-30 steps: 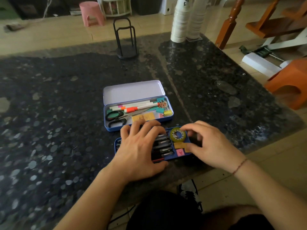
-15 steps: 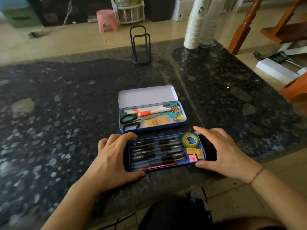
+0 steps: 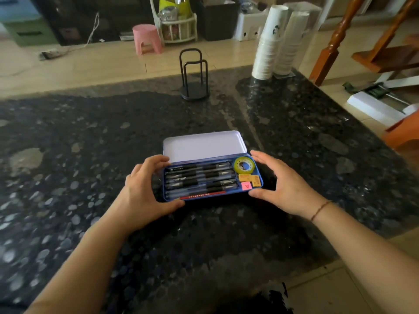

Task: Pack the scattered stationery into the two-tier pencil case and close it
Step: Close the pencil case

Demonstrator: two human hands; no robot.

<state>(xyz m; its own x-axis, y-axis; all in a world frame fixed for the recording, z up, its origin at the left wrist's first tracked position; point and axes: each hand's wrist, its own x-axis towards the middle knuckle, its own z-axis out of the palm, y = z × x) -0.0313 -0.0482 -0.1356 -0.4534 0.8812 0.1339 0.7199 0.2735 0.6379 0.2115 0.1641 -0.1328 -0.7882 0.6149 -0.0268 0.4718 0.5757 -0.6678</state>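
Note:
A blue inner tray (image 3: 259,181) holds several black pens (image 3: 199,175), a red pencil (image 3: 203,196), a yellow-green tape roll (image 3: 244,165), two orange erasers (image 3: 249,178) and a pink eraser (image 3: 246,186). My left hand (image 3: 145,189) grips the tray's left end and my right hand (image 3: 283,186) grips its right end. The tray sits over the pencil case's lower tier and hides it. The case's pale lid (image 3: 204,145) stands open behind the tray. I cannot tell whether the tray rests fully in the case.
The dark speckled stone table (image 3: 90,155) carries a black wire stand (image 3: 193,75) at the back and two stacks of white paper cups (image 3: 278,44) at the back right. The table's near edge runs just below my forearms. An orange stool (image 3: 405,132) stands off the right side.
Both hands moved to the tray's ends, lifted it and carried it away from me onto the open case. The scissors and markers in the lower tier are now covered.

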